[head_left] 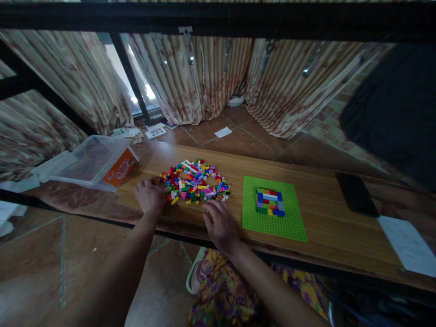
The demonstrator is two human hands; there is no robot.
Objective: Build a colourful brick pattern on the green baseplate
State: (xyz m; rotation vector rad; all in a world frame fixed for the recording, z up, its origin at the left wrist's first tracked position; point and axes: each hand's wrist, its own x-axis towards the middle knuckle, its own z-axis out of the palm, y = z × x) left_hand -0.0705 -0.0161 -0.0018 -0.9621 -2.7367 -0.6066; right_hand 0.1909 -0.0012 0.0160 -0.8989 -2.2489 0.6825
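Note:
A heap of small multicoloured toy bricks [194, 184] lies loose on the wooden table. At its left edge my left hand [150, 196] rests on the tabletop, fingers loosely bent and a little apart, with nothing seen in them. My right hand [221, 225] is at the near right side of the heap, its thumb and fingers brought together; what is between the fingertips is too small to make out. Right of that hand lies a bright green baseplate [293, 222]. On it stands a low, roughly square brick build [270, 202] in blue, red, white, green and yellow.
A clear plastic box [91, 159] with an orange label lies at the table's left. Toward the right are a black phone [356, 194] and a white sheet of paper [408, 243]. A dark bar [218, 19] crosses above; striped curtains [200, 81] hang behind.

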